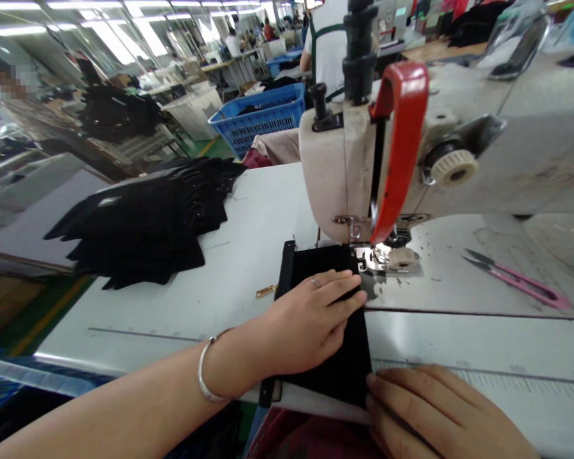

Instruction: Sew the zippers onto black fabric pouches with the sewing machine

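Note:
A black fabric piece (351,360) lies on the white table, its far end at the needle area of a sewing machine (330,172). My left hand (310,319) rests flat on the fabric, fingers stretched toward the presser foot (363,258). My right hand (435,408) has its fingertips closed on the fabric's near right corner; its thumb is hidden. Along the fabric's left side runs a dark strip (286,271), with a gold zipper pull (266,291) sticking out beside it.
Pink-handled thread snips (521,280) lie right of the needle. A pile of black fabric pieces (148,220) sits at the table's left. Beyond the table stands a blue basket (268,118). A red lever-like part (402,146) fronts the machine head. Other people work farther back.

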Available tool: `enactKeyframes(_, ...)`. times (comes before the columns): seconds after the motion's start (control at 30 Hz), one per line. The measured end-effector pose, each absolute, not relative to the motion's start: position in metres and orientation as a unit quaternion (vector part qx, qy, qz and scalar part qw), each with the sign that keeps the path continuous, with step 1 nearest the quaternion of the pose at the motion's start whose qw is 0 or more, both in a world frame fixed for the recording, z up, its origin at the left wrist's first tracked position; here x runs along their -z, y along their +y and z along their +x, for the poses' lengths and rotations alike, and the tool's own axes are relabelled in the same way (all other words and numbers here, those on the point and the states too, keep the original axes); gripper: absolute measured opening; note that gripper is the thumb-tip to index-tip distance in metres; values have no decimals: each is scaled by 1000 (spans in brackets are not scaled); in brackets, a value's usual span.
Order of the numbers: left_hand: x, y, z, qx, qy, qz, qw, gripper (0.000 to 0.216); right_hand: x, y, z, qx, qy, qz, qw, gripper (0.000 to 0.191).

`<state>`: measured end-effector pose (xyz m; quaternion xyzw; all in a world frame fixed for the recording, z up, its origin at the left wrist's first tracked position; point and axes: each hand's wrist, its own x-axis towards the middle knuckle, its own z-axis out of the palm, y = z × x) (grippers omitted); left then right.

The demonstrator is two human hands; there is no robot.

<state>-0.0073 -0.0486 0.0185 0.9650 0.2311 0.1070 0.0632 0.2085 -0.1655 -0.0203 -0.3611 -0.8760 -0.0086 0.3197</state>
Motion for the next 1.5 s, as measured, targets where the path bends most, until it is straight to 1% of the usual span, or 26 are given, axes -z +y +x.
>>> enactKeyframes(0.17,-23,-40,-4,-76,200,977,8,40,15,-149,209,6,-885,-359,298,36)
enactKeyframes(0.27,-28,-49,-4,-58,173,983,-18,36,9,-139,211,-16,-889,-353,290,34)
enactKeyframes(0.33,-31,-57,-5,-70,183,981,-2,36,5,-133,212,-35,-892,-347,288,34)
enactKeyframes(0.43,-32,-68,-10,-90,210,973,40,46,2,-124,214,-51,-899,-340,269,33)
enactKeyframes(0.47,-31,-69,-11,-94,210,972,43,46,2,-121,215,-50,-903,-337,263,32)
enactKeyframes(0.6,-25,-65,-18,-121,178,975,51,27,1,-107,218,-45,-909,-321,260,24)
enactKeyframes(0.77,-21,-48,-21,-177,152,967,98,26,-4,-89,219,-67,-911,-313,260,20)
enactKeyframes(0.93,-15,-30,-19,-218,131,964,80,23,-6,-73,221,-66,-916,-304,252,17)
enactKeyframes(1.1,-7,-14,-19,-215,120,968,47,23,-4,-63,225,-58,-917,-317,236,21)
enactKeyframes(1.27,-4,-1,-15,-227,128,965,10,22,-3,-57,226,-46,-896,-369,243,19)
enactKeyframes(1.33,-3,4,-13,-232,137,963,0,21,-2,-53,226,-41,-890,-383,244,22)
enactKeyframes(1.5,6,22,-9,-216,145,966,-3,21,1,-46,226,-10,-889,-391,236,25)
